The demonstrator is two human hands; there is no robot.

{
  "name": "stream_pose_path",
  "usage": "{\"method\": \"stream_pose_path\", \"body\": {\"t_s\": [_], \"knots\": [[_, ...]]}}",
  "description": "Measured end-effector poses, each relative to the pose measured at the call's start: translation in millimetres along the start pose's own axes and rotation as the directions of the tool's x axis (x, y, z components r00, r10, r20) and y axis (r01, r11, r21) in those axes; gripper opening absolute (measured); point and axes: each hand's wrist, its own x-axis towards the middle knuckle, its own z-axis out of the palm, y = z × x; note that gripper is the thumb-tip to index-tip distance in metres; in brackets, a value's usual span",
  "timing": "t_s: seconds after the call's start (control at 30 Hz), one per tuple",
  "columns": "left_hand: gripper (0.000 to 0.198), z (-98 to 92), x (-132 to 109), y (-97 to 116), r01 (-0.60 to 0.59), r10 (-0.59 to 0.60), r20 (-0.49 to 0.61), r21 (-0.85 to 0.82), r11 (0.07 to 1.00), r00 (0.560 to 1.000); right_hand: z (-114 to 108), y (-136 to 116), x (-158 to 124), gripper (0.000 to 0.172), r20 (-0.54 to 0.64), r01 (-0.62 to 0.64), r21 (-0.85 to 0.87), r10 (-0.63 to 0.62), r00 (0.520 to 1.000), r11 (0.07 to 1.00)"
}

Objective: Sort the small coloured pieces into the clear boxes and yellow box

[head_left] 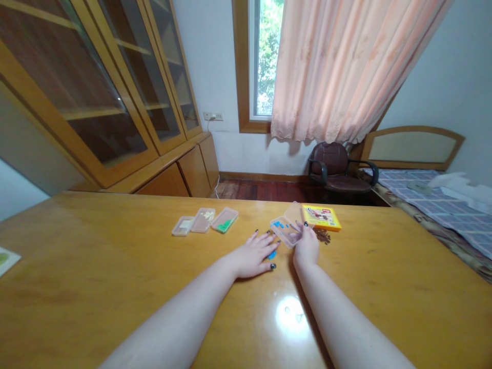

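My left hand point(251, 255) rests palm down on the table with its fingers spread. Small blue pieces point(271, 254) lie on the wood between its thumb and fingers. In my right hand point(306, 247) is a clear plastic box point(286, 237) with its lid raised, tilted beside my left fingertips. A few blue pieces point(280, 224) are inside it. A pile of small brown pieces point(323, 236) lies just right of my right hand, in front of a yellow box point(321, 217) with pictures on top.
Left of my hands stand clear boxes with green pieces point(225, 224), with cream pieces point(207, 215), and a smaller pale one point(182, 226). A card point(7, 259) lies at the table's left edge. Beyond the table point(115, 266) are a cabinet point(154, 164), an office chair point(334, 164) and a bed point(442, 195).
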Motion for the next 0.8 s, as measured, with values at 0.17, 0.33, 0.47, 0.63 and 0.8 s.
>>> {"method": "stream_pose_path", "body": {"t_s": [0.17,0.33,0.47,0.63,0.8], "knots": [[0.065,5.8,-0.7,16.7,-0.068,0.070,0.100,-0.019,0.998,0.993,0.8,2.6,-0.6,0.038,0.064,-0.013,0.021,0.012,0.998,1.000],[0.073,17.7,0.8,9.8,0.038,-0.047,0.133,0.068,0.997,0.990,2.0,2.2,-1.2,0.038,0.062,-0.018,0.021,0.016,0.998,1.000],[0.076,21.3,3.1,3.1,0.053,-0.064,0.136,0.086,0.995,0.989,2.5,-0.6,-1.6,0.035,0.062,-0.022,0.015,0.021,0.998,1.000],[0.075,16.2,3.7,-9.5,0.220,-0.228,0.072,0.109,0.970,0.971,2.2,2.2,-0.6,0.036,0.057,-0.035,0.013,0.034,0.998,0.999],[0.077,13.3,2.1,-26.6,0.378,-0.384,0.034,0.110,0.919,0.923,1.4,5.7,1.0,0.038,0.061,-0.045,0.001,0.044,0.997,0.999]]}}
